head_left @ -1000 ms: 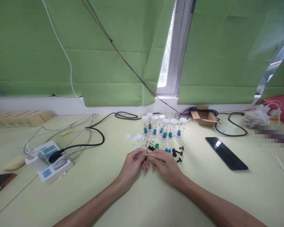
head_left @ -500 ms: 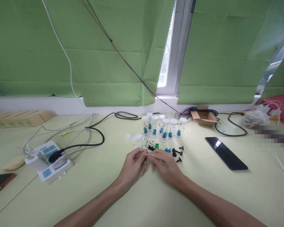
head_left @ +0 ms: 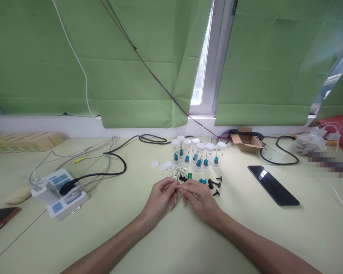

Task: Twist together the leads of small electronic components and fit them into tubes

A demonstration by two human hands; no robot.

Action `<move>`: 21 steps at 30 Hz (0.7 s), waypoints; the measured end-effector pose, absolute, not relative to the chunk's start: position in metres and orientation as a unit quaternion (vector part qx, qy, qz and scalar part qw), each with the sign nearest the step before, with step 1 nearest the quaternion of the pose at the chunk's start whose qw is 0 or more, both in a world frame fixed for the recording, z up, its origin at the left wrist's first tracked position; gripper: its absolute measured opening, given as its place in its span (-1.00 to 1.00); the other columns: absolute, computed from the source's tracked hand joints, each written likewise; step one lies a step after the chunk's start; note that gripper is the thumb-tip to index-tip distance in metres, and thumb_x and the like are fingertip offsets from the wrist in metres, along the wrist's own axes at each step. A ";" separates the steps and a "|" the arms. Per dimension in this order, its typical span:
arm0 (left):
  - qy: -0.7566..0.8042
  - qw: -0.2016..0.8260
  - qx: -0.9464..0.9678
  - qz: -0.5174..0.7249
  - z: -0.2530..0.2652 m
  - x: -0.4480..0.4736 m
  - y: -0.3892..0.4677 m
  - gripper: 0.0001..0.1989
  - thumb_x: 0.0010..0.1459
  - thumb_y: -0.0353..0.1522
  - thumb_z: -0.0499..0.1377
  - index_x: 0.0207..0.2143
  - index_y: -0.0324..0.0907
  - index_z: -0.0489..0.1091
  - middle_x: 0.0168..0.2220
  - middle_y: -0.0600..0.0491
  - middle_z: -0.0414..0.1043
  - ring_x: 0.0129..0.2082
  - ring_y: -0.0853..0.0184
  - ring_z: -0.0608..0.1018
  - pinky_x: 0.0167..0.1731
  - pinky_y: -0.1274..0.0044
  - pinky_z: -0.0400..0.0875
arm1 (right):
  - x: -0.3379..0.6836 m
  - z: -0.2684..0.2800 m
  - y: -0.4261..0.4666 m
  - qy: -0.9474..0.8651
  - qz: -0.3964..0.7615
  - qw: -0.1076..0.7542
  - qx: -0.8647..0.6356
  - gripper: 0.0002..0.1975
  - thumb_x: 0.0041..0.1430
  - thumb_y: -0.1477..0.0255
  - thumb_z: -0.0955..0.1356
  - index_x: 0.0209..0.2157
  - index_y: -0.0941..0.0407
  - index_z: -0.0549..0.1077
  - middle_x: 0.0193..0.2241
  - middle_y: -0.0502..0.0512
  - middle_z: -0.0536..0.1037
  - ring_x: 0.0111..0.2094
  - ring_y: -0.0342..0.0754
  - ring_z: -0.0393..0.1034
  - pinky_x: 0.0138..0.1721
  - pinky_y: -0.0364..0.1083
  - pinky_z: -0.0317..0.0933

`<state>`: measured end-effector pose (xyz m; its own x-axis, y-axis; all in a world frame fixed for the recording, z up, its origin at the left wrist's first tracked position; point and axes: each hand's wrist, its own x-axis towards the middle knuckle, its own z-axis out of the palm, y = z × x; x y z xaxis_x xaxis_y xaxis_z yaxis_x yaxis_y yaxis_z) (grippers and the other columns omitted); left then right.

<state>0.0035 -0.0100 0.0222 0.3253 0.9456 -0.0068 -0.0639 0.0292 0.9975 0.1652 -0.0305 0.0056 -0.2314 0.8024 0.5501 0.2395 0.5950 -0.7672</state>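
My left hand (head_left: pixel 163 195) and my right hand (head_left: pixel 199 196) meet fingertip to fingertip above the table, both closed in a pinch. Between them a small dark bit shows, mostly hidden by the fingers, too small to name. Just beyond the fingertips lie thin metal pins (head_left: pixel 179 173), a green spool-shaped part (head_left: pixel 189 176) and a blue spool-shaped part (head_left: pixel 202 181). Black spool-shaped parts (head_left: pixel 214 184) are scattered right of my right hand. Behind stand several clear tubes (head_left: pixel 199 156) with white caps and blue parts inside. Loose white caps (head_left: pixel 167 165) lie to their left.
A black phone (head_left: pixel 273 185) lies on the right, with an open cardboard box (head_left: pixel 248 144) behind it. On the left are a white power strip (head_left: pixel 64 194) with plugs and cables, and another phone (head_left: pixel 1 220). Black cable (head_left: pixel 151 139) runs along the back.
The view has shifted very slightly. Both hands keep the same pinched pose, and the parts on the table have not moved.
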 end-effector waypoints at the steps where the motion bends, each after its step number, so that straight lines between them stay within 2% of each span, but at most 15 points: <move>1: 0.396 0.602 0.551 0.422 0.022 0.003 -0.010 -0.71 0.12 -0.14 0.23 -0.40 -0.21 0.40 -0.65 0.15 0.30 -0.70 0.49 0.26 -0.62 0.59 0.12 | 0.165 0.005 -0.031 -0.735 0.275 0.510 -0.353 -0.73 0.33 0.36 0.26 -0.08 -0.02 0.57 -0.39 0.06 0.51 -0.43 -0.11 0.40 -0.37 -0.11 0.33; 12: 0.404 0.574 0.569 0.430 0.025 0.005 -0.012 -0.73 0.13 -0.17 0.22 -0.42 -0.20 0.39 -0.65 0.15 0.27 -0.67 0.47 0.26 -0.60 0.59 0.13 | 0.165 0.001 -0.032 -0.749 0.238 0.517 -0.340 -0.71 0.34 0.40 0.24 -0.05 -0.03 0.55 -0.35 0.07 0.51 -0.46 -0.11 0.39 -0.37 -0.10 0.34; 21: 0.420 0.540 0.599 0.417 0.021 0.005 -0.011 -0.73 0.18 -0.17 0.17 -0.41 -0.19 0.36 -0.67 0.17 0.26 -0.69 0.49 0.25 -0.63 0.60 0.12 | 0.163 0.005 -0.032 -0.743 0.248 0.520 -0.340 -0.72 0.34 0.42 0.25 -0.07 -0.02 0.56 -0.42 0.05 0.49 -0.43 -0.10 0.41 -0.32 -0.09 0.33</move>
<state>0.0046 -0.0110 0.0209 0.2998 0.9529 0.0464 0.0520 -0.0648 0.9965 0.1633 -0.0324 0.0047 -0.2280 0.7638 0.6038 0.2472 0.6452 -0.7229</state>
